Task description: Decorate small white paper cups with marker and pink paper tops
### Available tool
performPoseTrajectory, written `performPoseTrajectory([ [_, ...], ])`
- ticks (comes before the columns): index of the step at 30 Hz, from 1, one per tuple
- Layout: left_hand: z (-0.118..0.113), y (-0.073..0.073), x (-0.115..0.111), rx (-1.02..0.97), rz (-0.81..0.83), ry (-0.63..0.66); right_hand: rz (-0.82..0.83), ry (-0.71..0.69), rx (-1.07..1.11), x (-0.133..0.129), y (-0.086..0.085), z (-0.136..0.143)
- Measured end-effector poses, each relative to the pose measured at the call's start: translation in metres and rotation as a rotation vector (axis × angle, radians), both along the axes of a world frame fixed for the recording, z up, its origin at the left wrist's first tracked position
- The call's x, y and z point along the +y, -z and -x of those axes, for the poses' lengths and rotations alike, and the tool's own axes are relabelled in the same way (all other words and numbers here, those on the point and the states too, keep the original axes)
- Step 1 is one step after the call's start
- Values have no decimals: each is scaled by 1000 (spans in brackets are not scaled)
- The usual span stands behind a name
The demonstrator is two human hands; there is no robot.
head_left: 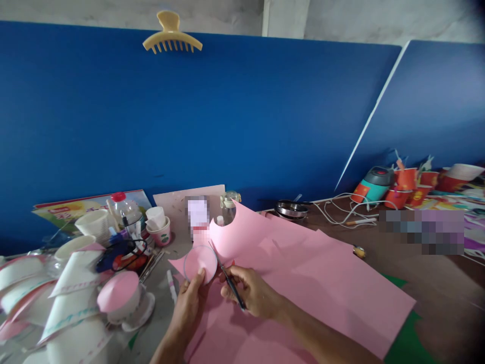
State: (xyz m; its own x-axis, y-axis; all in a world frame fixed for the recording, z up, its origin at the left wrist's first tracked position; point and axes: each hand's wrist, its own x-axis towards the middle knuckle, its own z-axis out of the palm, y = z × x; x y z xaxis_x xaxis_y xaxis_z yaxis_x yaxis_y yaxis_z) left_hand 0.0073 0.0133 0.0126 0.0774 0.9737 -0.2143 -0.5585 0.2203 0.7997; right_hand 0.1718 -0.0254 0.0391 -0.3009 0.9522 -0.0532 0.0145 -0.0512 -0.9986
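Note:
My left hand point(192, 296) pinches a pink paper piece point(199, 257) between thumb and fingers. A dark outlined circle is on this piece, and the thumb presses on its lower part. Just to the right, my right hand point(253, 289) is closed around a pair of dark scissors point(232, 283). Their blades point up and left, close beside the right edge of the circle. Whether the blades touch the paper I cannot tell. A large pink sheet point(310, 283) with a curved cut-out at its upper left spreads under and behind both hands.
White paper cups point(71, 303) with pink paper pieces crowd the left. Behind them stand a red-capped bottle point(127, 210) and a pink cup point(162, 235). A marker point(172, 285) lies near my left hand. White cables point(329, 215) and a teal container point(373, 186) are at right.

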Motion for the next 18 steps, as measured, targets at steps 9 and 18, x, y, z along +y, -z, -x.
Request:
performPoseTrajectory([
  [9,1,1,1,5,-3,-6,25,15,11,0,4,-1],
  [18,3,-4,1,37,-32,11,10,-4,-2,2,6,-3],
])
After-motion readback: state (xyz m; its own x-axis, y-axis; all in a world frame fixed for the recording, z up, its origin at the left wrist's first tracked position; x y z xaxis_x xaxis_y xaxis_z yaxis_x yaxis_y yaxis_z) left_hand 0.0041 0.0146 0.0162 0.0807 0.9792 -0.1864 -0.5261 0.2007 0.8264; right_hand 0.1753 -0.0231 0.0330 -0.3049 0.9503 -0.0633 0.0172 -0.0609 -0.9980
